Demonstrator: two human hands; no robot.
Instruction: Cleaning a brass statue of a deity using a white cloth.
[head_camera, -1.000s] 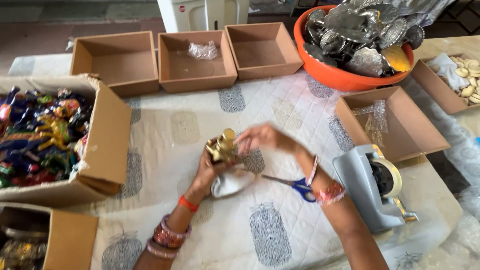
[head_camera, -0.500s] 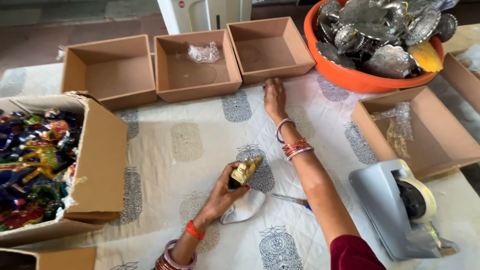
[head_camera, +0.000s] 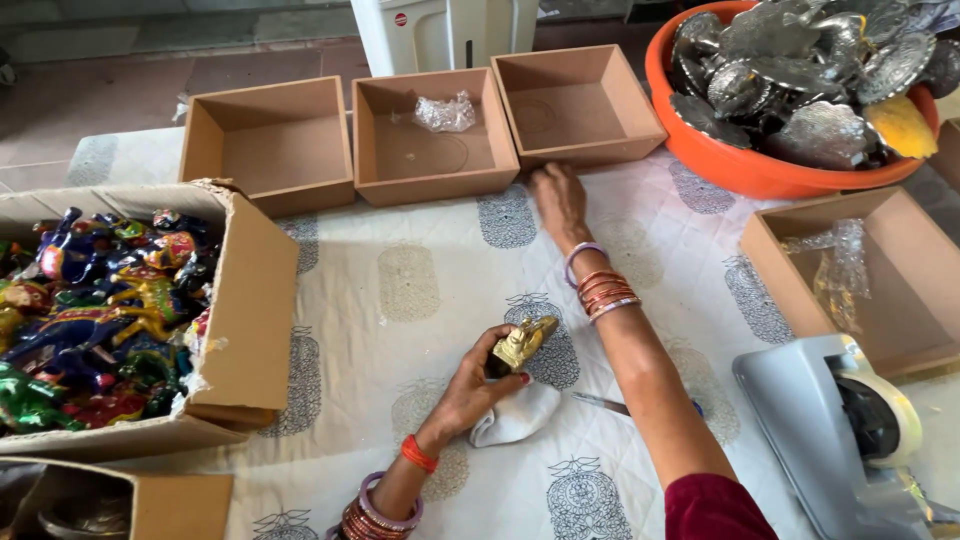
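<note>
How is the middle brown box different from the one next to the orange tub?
The middle box holds a crumpled plastic wrap; the right box looks empty. The right hand touches the right box's front wall; no hand touches the middle box. Both are open, square, brown boxes in one row.

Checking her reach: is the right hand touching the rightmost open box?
Touching. The head view shows the right hand with fingertips against the front wall of the box.
</note>
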